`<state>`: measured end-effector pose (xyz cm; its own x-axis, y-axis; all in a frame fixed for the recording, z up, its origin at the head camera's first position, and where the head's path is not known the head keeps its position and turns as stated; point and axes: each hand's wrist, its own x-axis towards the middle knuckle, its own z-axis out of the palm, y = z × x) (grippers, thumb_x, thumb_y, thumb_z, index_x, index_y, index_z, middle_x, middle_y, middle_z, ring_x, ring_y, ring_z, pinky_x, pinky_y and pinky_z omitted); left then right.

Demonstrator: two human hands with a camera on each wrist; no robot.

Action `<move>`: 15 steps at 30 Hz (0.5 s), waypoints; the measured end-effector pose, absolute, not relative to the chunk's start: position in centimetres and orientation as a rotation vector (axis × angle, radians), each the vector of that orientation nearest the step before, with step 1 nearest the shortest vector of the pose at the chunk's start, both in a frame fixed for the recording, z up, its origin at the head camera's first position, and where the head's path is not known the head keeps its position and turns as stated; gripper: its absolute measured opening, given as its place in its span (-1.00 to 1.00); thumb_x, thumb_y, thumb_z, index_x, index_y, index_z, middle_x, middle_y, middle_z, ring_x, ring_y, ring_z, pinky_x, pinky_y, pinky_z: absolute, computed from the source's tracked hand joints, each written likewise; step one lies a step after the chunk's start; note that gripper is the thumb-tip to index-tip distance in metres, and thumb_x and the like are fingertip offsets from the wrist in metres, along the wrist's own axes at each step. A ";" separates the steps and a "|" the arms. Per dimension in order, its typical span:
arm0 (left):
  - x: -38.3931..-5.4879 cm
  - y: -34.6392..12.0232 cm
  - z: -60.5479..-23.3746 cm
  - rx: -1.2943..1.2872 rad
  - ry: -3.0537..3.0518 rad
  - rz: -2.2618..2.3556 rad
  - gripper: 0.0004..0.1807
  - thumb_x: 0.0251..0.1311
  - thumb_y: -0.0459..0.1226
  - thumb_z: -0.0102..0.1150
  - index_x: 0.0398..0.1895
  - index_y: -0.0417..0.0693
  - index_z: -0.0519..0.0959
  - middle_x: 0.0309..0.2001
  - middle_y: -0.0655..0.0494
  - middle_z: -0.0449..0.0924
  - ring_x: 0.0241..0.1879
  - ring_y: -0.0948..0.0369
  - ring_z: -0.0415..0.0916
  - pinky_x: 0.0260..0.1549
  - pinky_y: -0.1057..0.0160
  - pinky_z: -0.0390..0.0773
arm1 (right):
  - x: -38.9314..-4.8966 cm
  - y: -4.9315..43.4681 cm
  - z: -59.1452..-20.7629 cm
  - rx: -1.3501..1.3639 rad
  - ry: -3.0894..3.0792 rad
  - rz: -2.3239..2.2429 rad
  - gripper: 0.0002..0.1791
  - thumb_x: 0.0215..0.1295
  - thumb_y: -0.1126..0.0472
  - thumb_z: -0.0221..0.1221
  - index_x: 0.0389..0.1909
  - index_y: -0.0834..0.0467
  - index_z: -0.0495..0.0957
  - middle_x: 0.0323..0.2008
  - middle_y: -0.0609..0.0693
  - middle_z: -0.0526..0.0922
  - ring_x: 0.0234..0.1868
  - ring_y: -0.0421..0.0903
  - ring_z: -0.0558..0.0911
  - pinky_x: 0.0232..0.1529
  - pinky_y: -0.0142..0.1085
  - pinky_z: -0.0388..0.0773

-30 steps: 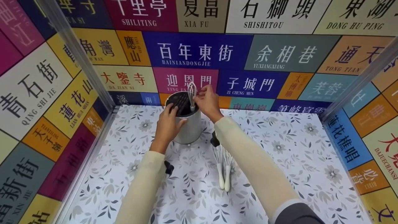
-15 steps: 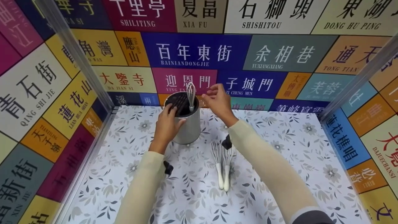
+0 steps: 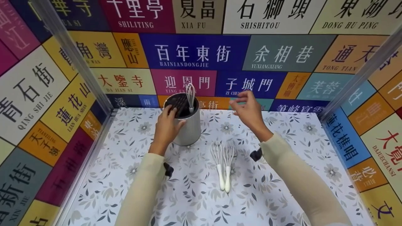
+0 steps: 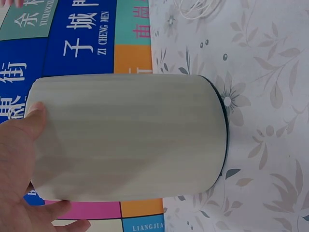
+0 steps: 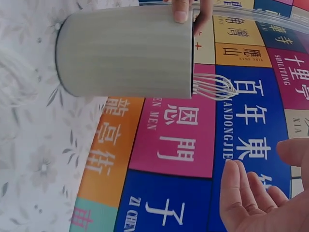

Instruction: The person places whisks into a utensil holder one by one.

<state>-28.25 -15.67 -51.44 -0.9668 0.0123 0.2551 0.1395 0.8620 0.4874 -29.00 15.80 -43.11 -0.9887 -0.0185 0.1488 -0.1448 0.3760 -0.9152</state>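
A light grey cylindrical utensil holder (image 3: 190, 130) with a dark slotted inside stands upright at the back of the table. One wire whisk (image 3: 190, 97) stands in it, wires up, its lower part hidden. My left hand (image 3: 165, 129) grips the holder's rim; in the left wrist view the thumb (image 4: 37, 116) lies on the outer wall. To the right of the holder my right hand (image 3: 248, 110) hovers with loosely bent fingers and nothing in it, also in the right wrist view. Two whisks with cream handles, one left (image 3: 221, 177) and one right (image 3: 227, 179), lie side by side before the holder.
The table (image 3: 276, 188) bears a white cloth with grey leaves and flowers. Panels with coloured street-name signs (image 3: 194, 51) stand behind and on both sides. Clear corner posts (image 3: 91, 75) rise at the back corners.
My right hand has let go of the whisk in the holder and moved away to the right. The left hand stays on the rim, and the two whisks on the table lie as before.
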 end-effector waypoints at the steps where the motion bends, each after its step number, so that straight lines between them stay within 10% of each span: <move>1: -28.3 -15.7 -51.5 -0.116 -2.790 -0.760 -0.23 0.34 0.12 0.25 0.48 -0.08 0.37 0.57 -0.10 0.15 0.49 -0.14 0.23 0.42 -0.16 0.33 | -28.6 16.3 -43.4 0.156 -2.513 1.695 -0.44 0.36 -0.07 0.31 0.21 0.11 0.35 0.06 0.12 0.64 -0.06 0.05 0.75 -0.15 -0.20 0.75; 15: -28.2 -15.7 -51.5 -0.153 -2.746 -0.757 -0.25 0.33 0.06 0.30 0.45 -0.15 0.40 0.54 -0.15 0.19 0.46 -0.18 0.26 0.40 -0.18 0.35 | -22.9 20.3 -51.4 0.102 -2.819 1.573 -0.42 0.38 -0.04 0.30 0.22 0.16 0.31 -0.02 0.19 0.68 -0.23 0.02 0.76 -0.25 -0.12 0.76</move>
<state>-28.19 -15.71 -51.55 -0.9527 0.0252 0.3027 0.1768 0.8565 0.4850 -22.85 20.26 -51.42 -0.9941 -0.0981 -0.0467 -0.0118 0.5246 -0.8513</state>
